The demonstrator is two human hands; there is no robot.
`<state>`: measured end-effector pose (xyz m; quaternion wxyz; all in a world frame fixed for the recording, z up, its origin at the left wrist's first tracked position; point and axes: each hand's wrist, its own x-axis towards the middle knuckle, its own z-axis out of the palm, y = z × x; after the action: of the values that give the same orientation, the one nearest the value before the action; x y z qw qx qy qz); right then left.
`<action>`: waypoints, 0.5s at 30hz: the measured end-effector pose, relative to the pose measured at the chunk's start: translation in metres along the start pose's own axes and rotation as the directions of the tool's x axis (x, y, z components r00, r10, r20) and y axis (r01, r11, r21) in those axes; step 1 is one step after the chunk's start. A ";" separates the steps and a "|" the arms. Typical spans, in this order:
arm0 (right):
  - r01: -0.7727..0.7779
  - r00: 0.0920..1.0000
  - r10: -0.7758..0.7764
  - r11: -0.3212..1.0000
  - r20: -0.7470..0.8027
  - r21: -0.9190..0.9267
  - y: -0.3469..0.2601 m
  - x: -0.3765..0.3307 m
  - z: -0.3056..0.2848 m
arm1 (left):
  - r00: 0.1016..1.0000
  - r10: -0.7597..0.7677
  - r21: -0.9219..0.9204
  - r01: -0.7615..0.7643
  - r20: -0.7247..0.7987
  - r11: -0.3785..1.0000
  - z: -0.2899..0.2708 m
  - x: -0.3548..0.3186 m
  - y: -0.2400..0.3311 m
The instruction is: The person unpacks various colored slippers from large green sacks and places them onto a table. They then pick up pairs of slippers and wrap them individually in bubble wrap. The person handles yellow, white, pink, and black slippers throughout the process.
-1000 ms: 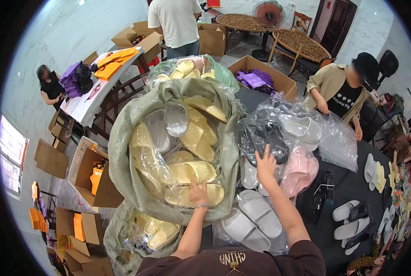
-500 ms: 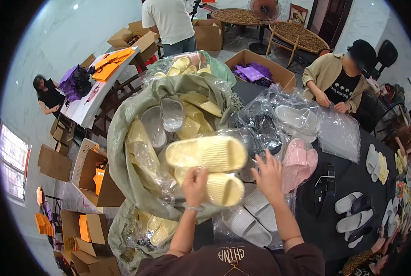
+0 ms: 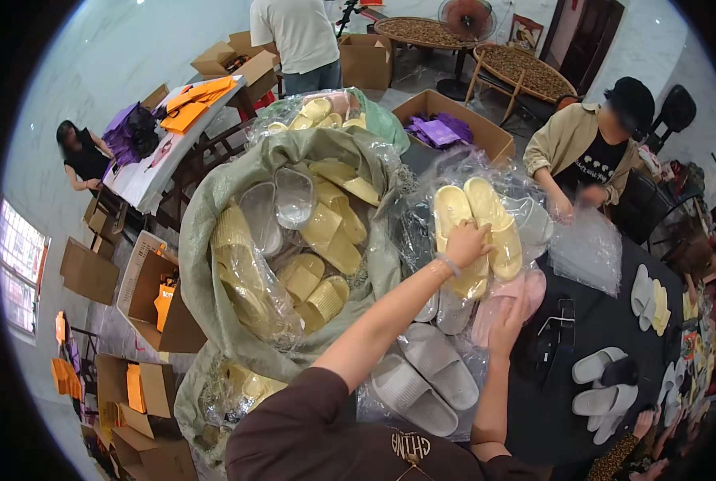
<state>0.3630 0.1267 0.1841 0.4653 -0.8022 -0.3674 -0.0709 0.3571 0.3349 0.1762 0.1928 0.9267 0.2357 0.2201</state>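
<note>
My left hand (image 3: 468, 244) reaches across to the right and grips a pair of pale yellow slippers (image 3: 496, 220) in clear plastic, toes pointing away. They lie over other bagged footwear on the black table. Just below, my right hand (image 3: 505, 327) has its fingers stretched out against bagged pink slippers (image 3: 532, 293), which it partly covers. Grey ribbed slippers (image 3: 416, 393) lie nearer me. To the left, a large green woven sack (image 3: 206, 264) stands with its mouth wide, holding more yellow slippers (image 3: 323, 303) and some whitish ones (image 3: 295, 196).
Across the table a co-worker (image 3: 590, 152) handles clear plastic bags (image 3: 586, 252). Loose grey slippers (image 3: 605, 401) and a black object (image 3: 557, 337) occupy the right side. Cardboard boxes (image 3: 145, 301) stand on the floor at left; another box (image 3: 494, 140) holds purple bags behind the table.
The yellow slippers have gone from above the sack to the pile on the right, held in my left hand. My right hand has moved right and nearer, onto the pink slippers.
</note>
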 end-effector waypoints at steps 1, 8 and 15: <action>-0.030 0.997 0.031 0.999 0.067 -0.013 0.012 -0.003 0.007 | 1.000 -0.005 0.015 0.005 0.004 1.000 0.009 0.003 0.000; -0.044 0.982 0.025 0.994 0.187 0.097 -0.020 -0.036 0.027 | 0.926 0.036 -0.079 -0.070 -0.376 0.994 -0.023 -0.041 -0.001; -0.262 0.745 -0.133 0.842 0.653 0.471 -0.090 -0.067 0.080 | 0.775 -0.396 0.358 0.595 -0.493 0.720 -0.175 -0.244 -0.080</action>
<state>0.2378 0.1823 0.1715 0.5106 -0.6241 -0.4834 0.3408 0.0487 0.3171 0.2070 -0.0481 0.7823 0.5607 0.2670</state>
